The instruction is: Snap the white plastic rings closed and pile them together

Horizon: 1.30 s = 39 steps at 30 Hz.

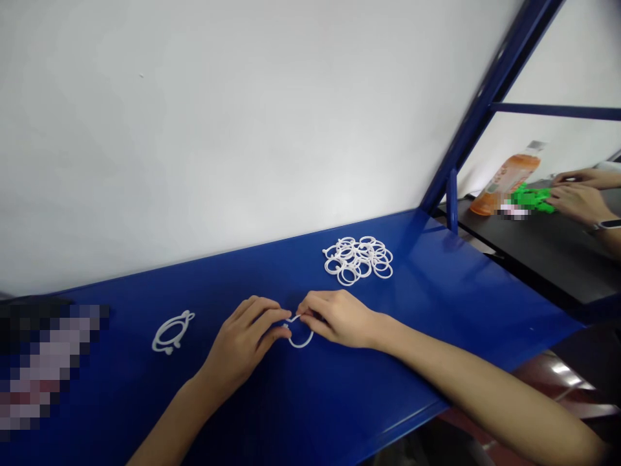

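Note:
A thin white plastic ring (pixel 301 345) stands between my two hands, just above the blue tabletop. My left hand (pixel 252 330) pinches its left side between thumb and fingertips. With thumb and index finger, my right hand (pixel 339 317) grips the upper right part of the same ring. The fingertips hide parts of the ring, so I cannot tell whether it is closed. Left of my left hand lies a separate white ring-shaped piece (pixel 171 332) with small knobs and curved ends. Behind my right hand rests a pile of white rings (pixel 359 259).
The blue table (pixel 233 421) runs along a white wall. A blue metal post (pixel 478 107) rises at its right end. Beyond, an orange drink bottle (pixel 507 181) and green pieces (pixel 531 197) lie by a co-worker's hands (pixel 582 202). A blurred-out item (pixel 53 362) lies far left.

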### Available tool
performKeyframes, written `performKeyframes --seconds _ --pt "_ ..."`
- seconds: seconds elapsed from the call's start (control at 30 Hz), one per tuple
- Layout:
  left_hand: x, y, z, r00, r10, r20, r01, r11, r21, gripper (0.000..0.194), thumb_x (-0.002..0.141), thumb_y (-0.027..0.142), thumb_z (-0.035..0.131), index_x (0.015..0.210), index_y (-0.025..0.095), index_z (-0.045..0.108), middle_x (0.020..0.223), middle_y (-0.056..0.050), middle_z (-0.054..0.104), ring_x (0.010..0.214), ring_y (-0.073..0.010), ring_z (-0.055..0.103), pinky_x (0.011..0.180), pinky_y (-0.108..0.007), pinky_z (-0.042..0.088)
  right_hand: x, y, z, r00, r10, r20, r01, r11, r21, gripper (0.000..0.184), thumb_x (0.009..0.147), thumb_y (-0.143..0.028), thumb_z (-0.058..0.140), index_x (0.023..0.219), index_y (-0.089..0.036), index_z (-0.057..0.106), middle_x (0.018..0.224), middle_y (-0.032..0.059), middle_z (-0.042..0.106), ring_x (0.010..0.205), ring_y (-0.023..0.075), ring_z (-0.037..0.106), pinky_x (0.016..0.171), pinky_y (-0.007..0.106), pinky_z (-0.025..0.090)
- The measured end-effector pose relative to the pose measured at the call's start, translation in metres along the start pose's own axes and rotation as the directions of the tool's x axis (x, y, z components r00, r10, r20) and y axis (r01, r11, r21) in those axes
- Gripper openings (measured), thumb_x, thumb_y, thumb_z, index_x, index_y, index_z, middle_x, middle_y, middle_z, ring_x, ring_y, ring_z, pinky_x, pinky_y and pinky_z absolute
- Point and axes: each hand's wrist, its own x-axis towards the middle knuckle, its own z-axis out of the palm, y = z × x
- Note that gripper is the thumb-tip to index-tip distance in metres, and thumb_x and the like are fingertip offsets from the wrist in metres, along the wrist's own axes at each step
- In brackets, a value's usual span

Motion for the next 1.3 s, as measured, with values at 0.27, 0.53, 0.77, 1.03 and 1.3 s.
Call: performKeyframes --seconds 0.27,0.53,0.77,1.03,1.3 --pt "0.002 0.007 0.001 0.998 0.052 -0.035 -0.054 0.997 -0.047 0.014 0.096 0.025 0.059 0.082 0.021 0.061 0.082 0.001 0.068 0.076 -0.0129 0.059 0.074 -0.029 0.045 -0.001 -0.004 0.006 0.989 -0.135 0.067 0.141 0.985 -0.097 0.020 0.105 -0.024 0.042 0.095 -0.017 0.058 0.086 0.0036 0.059 0.075 0.0153 0.054 0.069 0.027 0.044" --pt "0.003 0.013 -0.001 0.998 0.062 -0.020 -0.063 0.997 -0.044 0.020 0.098 0.021 0.054 0.078 0.022 0.060 0.079 0.001 0.069 0.074 -0.0136 0.058 0.072 -0.031 0.040 -0.008 -0.009 0.007 0.968 -0.221 0.114 0.245 0.927 -0.285 0.023 0.101 -0.011 0.039 0.098 -0.016 0.060 0.085 0.0049 0.057 0.077 0.0173 0.048 0.063 0.028 0.039" --pt "0.005 0.012 0.001 0.996 0.075 -0.051 -0.076 0.997 -0.017 0.023 0.098 0.025 0.054 0.076 0.021 0.059 0.074 0.002 0.068 0.070 -0.0133 0.056 0.069 -0.031 0.039 -0.011 -0.012 0.009 0.958 -0.269 0.100 0.286 0.868 -0.407 0.027 0.104 -0.015 0.035 0.099 -0.017 0.061 0.085 0.0054 0.058 0.073 0.0172 0.046 0.053 0.029 0.033" --pt "0.006 -0.002 -0.004 0.998 0.034 0.056 -0.041 0.990 0.134 0.019 0.098 0.033 0.056 0.086 0.023 0.066 0.081 0.002 0.071 0.075 -0.0149 0.061 0.077 -0.032 0.042 0.001 -0.013 -0.002 0.995 -0.045 0.094 0.084 0.882 -0.464 0.013 0.103 -0.019 0.047 0.096 -0.017 0.058 0.083 0.0036 0.061 0.070 0.0155 0.053 0.056 0.027 0.034" --pt "-0.039 -0.041 -0.069 0.926 -0.370 0.073 0.352 0.917 0.190 0.028 0.094 0.046 0.049 0.108 0.031 0.067 0.107 0.000 0.074 0.098 -0.0243 0.070 0.093 -0.040 0.053 -0.030 0.048 -0.086 0.873 0.388 -0.295 -0.476 0.811 -0.339 0.014 0.097 -0.012 0.051 0.099 -0.015 0.065 0.098 0.0083 0.065 0.078 0.0148 0.060 0.075 0.025 0.044"
